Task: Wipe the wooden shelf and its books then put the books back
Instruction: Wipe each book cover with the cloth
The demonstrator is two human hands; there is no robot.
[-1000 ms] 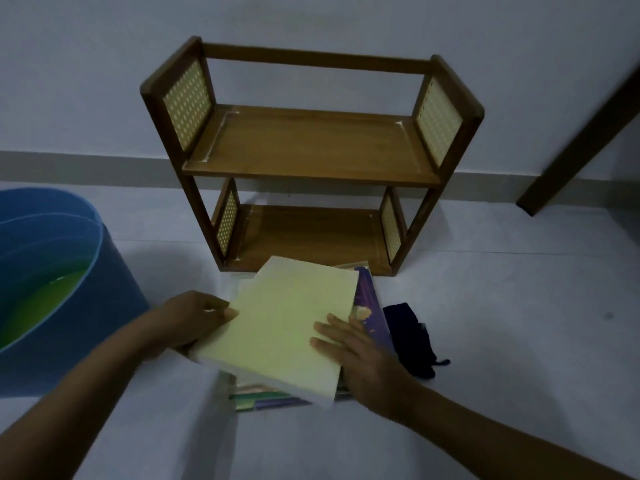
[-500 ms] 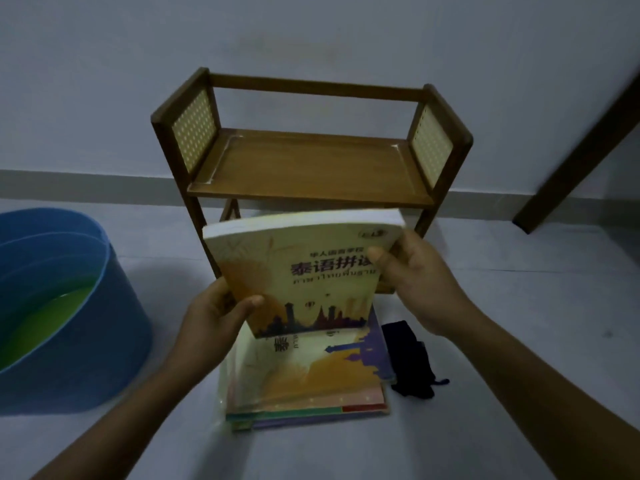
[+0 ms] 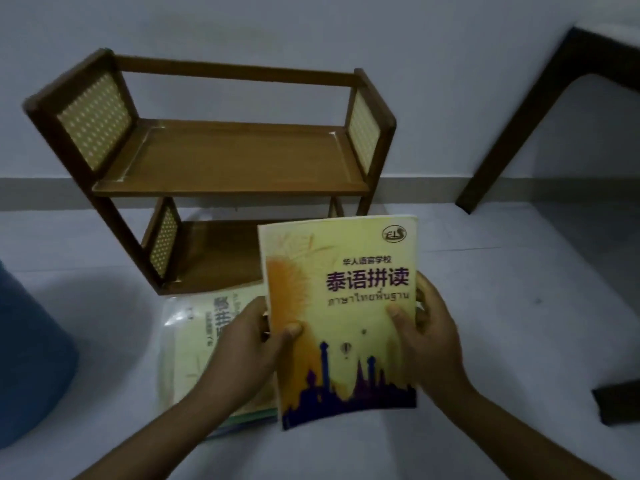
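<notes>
1. Head view: one yellow paperback book, glossy cover with a purple skyline, is held upright above the floor in front of the wooden shelf.
2. Two hands: the left hand grips its left edge, thumb on the cover; the right hand grips its right edge.
3. One flat stack of books lies on the floor just before the two-tier shelf with woven cane side panels.
4. One blue bucket stands at the left.

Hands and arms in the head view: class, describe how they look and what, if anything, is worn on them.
Both forearms come in from the bottom edge, bare to the frame edge: no sleeves show. The left hand and the right hand are also bare: no gloves, rings, watch or bracelet can be seen. The dim light hides finer detail such as nails or small marks.
</notes>
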